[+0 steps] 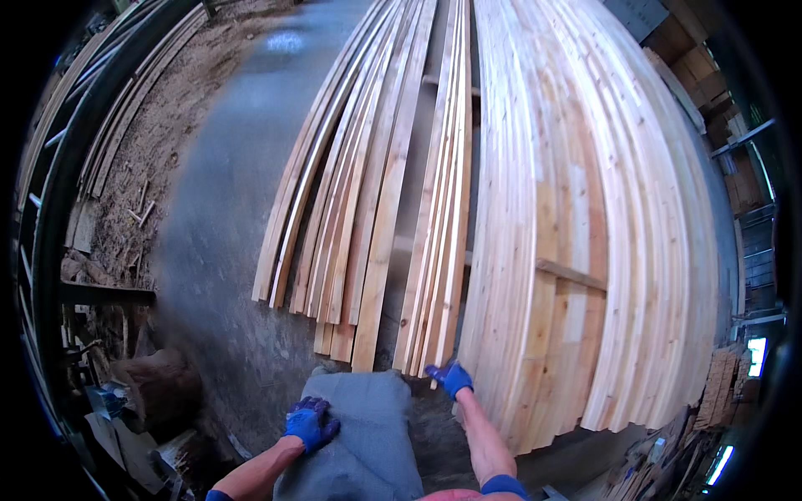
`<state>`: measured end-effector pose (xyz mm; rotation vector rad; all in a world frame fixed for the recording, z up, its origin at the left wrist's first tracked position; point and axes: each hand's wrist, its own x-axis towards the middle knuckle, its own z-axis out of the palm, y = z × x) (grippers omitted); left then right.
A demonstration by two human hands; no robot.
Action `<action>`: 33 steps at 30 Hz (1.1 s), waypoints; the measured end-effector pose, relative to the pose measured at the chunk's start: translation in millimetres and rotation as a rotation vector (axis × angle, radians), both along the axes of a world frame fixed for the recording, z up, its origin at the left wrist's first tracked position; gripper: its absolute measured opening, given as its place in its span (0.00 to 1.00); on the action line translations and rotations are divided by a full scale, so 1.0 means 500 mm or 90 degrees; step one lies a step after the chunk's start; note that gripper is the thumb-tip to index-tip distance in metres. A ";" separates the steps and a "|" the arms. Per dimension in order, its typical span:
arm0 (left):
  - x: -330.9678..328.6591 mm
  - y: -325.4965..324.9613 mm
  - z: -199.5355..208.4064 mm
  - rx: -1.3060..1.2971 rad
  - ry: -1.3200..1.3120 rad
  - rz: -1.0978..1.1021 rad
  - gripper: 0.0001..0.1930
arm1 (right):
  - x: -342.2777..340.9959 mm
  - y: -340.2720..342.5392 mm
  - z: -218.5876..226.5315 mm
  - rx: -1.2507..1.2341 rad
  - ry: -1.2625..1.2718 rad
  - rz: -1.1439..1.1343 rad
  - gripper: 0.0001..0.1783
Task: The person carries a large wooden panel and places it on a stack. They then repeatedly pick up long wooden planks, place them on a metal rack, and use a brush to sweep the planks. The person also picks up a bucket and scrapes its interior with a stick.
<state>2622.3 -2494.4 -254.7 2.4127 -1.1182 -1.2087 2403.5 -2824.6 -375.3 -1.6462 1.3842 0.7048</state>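
My right hand [451,380], in a blue glove, is at the near ends of a narrow bundle of wooden strips [434,284]. Its thumb reaches left over the end of one strip, and the fingers look closed around it, partly hidden. My left hand [311,423], gloved in blue with darker fingers, rests on grey cloth [368,426] in front of me, holding nothing. Left of the narrow bundle, more long wooden strips [342,242] fan out side by side, their near ends uneven.
On the right lies a broad stack of pale boards [652,250], with a short crosspiece [572,274] across it. Grey concrete floor [217,225] extends to the left. Beyond are a dark metal frame [63,184], a log [159,386] and wood scraps. More timber [727,384] stands at the far right.
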 end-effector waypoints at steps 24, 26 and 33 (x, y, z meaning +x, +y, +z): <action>0.288 0.428 0.628 0.052 0.161 0.255 0.24 | 0.597 0.392 0.584 0.498 -0.424 -0.266 0.24; 0.293 0.577 0.670 0.124 0.145 0.250 0.24 | 0.742 0.399 0.582 0.484 -0.385 -0.326 0.29; 0.337 0.837 0.839 0.111 0.074 0.337 0.19 | 1.119 0.323 0.569 0.359 -0.698 -0.537 0.38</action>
